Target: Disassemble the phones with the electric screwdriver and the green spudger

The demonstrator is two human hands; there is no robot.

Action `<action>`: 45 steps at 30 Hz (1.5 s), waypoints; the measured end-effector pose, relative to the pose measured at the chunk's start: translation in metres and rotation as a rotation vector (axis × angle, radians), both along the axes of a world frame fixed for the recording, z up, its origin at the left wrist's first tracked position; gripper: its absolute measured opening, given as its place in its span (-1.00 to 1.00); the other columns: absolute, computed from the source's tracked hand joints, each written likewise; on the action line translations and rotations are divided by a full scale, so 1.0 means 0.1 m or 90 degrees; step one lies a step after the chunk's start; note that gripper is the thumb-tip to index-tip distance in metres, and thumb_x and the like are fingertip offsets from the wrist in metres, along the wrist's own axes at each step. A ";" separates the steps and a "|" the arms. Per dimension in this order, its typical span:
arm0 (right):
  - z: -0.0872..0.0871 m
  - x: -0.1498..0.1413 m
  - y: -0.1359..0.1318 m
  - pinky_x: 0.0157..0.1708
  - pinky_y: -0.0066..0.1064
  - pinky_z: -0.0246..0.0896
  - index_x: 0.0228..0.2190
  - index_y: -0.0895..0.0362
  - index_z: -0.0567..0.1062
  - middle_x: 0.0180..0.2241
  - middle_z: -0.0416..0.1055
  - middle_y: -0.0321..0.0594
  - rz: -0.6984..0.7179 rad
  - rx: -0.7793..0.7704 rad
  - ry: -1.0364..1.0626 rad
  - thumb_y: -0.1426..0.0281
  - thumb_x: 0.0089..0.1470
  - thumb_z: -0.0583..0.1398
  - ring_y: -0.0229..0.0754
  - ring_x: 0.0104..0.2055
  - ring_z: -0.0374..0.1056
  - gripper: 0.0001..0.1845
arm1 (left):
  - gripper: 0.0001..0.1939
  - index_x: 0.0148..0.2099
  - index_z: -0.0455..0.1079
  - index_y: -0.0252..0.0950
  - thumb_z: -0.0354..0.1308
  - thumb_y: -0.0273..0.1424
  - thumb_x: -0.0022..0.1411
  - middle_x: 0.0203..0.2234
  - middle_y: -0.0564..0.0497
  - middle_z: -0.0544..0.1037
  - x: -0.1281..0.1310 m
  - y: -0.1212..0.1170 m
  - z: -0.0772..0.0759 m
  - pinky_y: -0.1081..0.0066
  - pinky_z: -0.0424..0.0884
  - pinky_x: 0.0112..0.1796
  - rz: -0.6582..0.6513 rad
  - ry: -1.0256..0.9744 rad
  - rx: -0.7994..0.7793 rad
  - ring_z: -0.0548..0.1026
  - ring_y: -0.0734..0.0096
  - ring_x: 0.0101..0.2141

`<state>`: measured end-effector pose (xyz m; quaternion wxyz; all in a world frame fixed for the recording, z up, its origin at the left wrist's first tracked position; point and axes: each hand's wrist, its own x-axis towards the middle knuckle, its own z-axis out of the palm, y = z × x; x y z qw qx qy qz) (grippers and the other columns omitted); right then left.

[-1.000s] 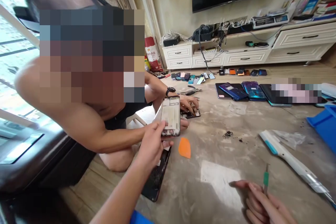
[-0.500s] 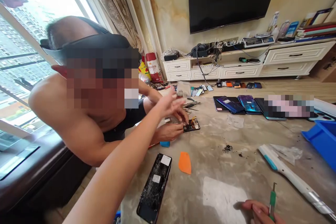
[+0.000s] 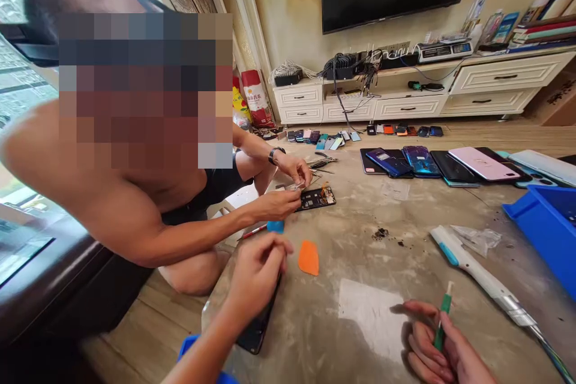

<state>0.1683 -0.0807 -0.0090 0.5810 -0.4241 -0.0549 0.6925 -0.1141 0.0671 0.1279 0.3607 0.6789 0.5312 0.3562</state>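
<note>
My left hand (image 3: 258, 279) hangs over the cracked black phone (image 3: 254, 336), hiding most of it. Its fingers are loosely bent, their tips smeared, and I see nothing in them. At the lower right, my right hand (image 3: 438, 342) grips a small green-handled tool (image 3: 443, 318), its narrow tip pointing up. An orange plastic piece (image 3: 308, 258) lies just right of my left hand. Beyond it, a co-worker's hands (image 3: 288, 192) hold something small and clear beside an opened phone (image 3: 318, 197) with an orange flex cable.
Several phones (image 3: 420, 162) lie along the table's far side. On the right are a blue bin (image 3: 540, 216), a white-and-teal handheld device (image 3: 477, 279) and a clear plastic bag (image 3: 481, 239). Dark crumbs (image 3: 380, 233) dot the middle. The co-worker leans in from the left.
My left hand has drawn back from the co-worker's hands to above the cracked phone. The clear item near it is now in the co-worker's fingers. My right hand has come further into view.
</note>
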 end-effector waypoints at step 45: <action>0.20 0.03 -0.06 -0.59 -0.50 0.04 -0.30 0.11 0.59 -0.55 0.07 -0.39 0.021 0.008 -0.087 -0.04 0.17 0.36 -0.39 -0.56 -0.06 -0.56 | -0.08 0.34 0.34 -0.29 0.35 0.20 0.14 -0.02 -0.17 0.65 -0.24 -0.81 -0.28 0.22 0.52 0.00 0.106 -0.195 -0.413 0.61 0.06 0.00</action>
